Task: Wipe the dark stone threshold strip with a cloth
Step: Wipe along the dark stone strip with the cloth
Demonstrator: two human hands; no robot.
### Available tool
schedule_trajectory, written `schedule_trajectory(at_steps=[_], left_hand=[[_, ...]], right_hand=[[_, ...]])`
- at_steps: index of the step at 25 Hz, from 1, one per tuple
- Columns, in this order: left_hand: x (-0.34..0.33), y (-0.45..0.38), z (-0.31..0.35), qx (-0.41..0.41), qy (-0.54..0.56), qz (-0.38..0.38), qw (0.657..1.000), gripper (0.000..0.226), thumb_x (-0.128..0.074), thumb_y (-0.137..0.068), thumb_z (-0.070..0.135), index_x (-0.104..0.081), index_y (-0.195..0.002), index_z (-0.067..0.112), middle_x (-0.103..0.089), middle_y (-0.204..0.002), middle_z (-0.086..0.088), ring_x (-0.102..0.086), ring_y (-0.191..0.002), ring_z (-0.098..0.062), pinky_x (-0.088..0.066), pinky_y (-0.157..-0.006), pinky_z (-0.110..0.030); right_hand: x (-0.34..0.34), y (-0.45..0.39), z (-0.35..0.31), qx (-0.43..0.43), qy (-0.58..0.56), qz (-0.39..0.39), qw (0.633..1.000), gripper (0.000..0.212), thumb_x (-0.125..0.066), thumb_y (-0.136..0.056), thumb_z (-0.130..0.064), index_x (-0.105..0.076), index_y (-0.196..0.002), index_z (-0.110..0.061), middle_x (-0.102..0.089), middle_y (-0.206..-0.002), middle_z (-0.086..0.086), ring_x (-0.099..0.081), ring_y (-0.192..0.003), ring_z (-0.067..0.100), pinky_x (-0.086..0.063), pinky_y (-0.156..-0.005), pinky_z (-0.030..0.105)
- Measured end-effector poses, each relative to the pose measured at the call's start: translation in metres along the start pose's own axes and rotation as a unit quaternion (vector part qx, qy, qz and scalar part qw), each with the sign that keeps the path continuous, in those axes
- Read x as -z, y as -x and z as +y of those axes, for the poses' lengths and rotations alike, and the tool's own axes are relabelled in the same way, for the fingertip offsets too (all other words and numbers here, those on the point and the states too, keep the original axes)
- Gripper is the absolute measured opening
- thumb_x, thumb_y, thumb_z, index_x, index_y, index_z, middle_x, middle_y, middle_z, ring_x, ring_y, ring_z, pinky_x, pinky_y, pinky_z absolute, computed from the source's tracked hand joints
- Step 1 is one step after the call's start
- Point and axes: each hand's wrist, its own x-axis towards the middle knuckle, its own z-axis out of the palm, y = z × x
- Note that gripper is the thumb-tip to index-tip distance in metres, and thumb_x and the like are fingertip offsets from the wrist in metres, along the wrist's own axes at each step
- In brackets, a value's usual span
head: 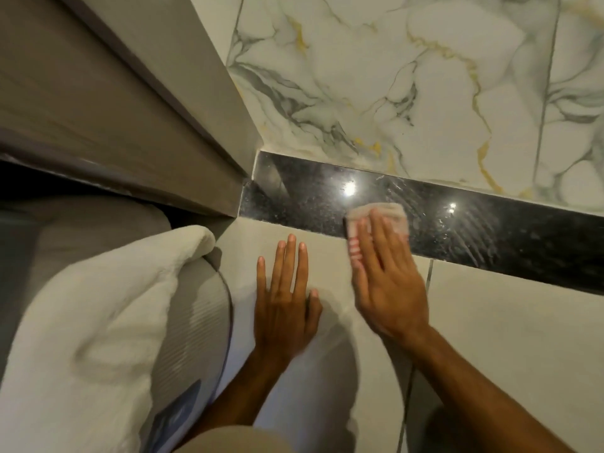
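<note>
On the strip (490, 230), long axis running left-to-right, the right grip (389, 282) presses the cloth (389, 212) open-fingered; left grip (284, 302) lies flat.

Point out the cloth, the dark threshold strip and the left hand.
cloth (394, 214): head view, uncovered top edge.
dark threshold strip (490, 233): head view, bare stretch right of cloth.
left hand (284, 308): head view, back of hand.

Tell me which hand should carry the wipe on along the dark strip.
Right. The right hand presses the cloth flat on the strip; the left hand lies flat on the pale floor tile, holding nothing.
</note>
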Motion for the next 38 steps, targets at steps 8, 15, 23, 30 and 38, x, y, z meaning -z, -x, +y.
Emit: schedule_trajectory(at_steps=[8, 15, 23, 30, 38], left_hand=[[-0.008, 0.012, -0.007, 0.096, -0.008, 0.023, 0.995, 0.072, -0.025, -0.111, 0.043, -0.026, -0.171, 0.003, -0.02, -0.181, -0.019, -0.018, -0.17, -0.034, -0.018, -0.138, -0.061], [-0.009, 0.012, -0.007, 0.099, -0.007, 0.012, 0.995, 0.075, -0.031, -0.107, 0.041, -0.025, -0.171, 0.003, -0.015, -0.181, -0.018, -0.018, -0.169, -0.036, -0.022, -0.136, -0.063], [-0.002, 0.012, -0.006, 0.127, 0.006, 0.013, 0.992, 0.074, -0.029, -0.106, 0.035, -0.026, -0.17, -0.001, -0.018, -0.181, -0.02, -0.018, -0.17, -0.035, -0.024, -0.136, -0.063], [-0.009, 0.013, -0.008, 0.138, -0.015, 0.014, 0.99, 0.077, -0.028, -0.106, 0.038, -0.02, -0.172, -0.001, -0.013, -0.183, -0.021, -0.011, -0.171, -0.034, -0.018, -0.138, -0.061], [-0.002, 0.012, -0.006, 0.091, -0.019, -0.004, 0.996, 0.075, -0.038, -0.107, 0.042, -0.025, -0.173, 0.01, -0.018, -0.182, -0.018, -0.018, -0.169, -0.036, -0.02, -0.136, -0.066]], right_hand=[[-0.017, -0.076, -0.07, 0.154, 0.046, -0.027, 0.987, 0.068, -0.028, -0.119, -0.039, -0.008, -0.179, -0.014, -0.002, -0.189, 0.012, -0.002, -0.177, 0.028, -0.017, -0.144, 0.054], [0.005, -0.085, -0.043, -0.033, -0.002, 0.032, 0.999, 0.067, -0.021, -0.119, -0.037, 0.0, -0.179, -0.015, 0.006, -0.189, 0.009, 0.005, -0.177, 0.025, -0.011, -0.146, 0.053], [-0.004, -0.048, -0.021, 0.264, 0.079, -0.055, 0.96, 0.066, -0.023, -0.118, -0.042, -0.008, -0.179, -0.022, -0.004, -0.189, 0.004, -0.001, -0.178, 0.021, -0.015, -0.145, 0.053], [-0.02, -0.12, -0.104, 0.117, 0.026, -0.007, 0.993, 0.069, -0.023, -0.118, -0.042, -0.002, -0.179, -0.017, 0.002, -0.189, 0.009, 0.002, -0.177, 0.026, -0.012, -0.145, 0.053], [-0.002, -0.074, -0.034, -0.043, 0.011, 0.075, 0.996, 0.067, -0.021, -0.118, -0.036, -0.002, -0.179, -0.017, 0.003, -0.19, 0.008, 0.002, -0.178, 0.023, -0.012, -0.145, 0.053]])
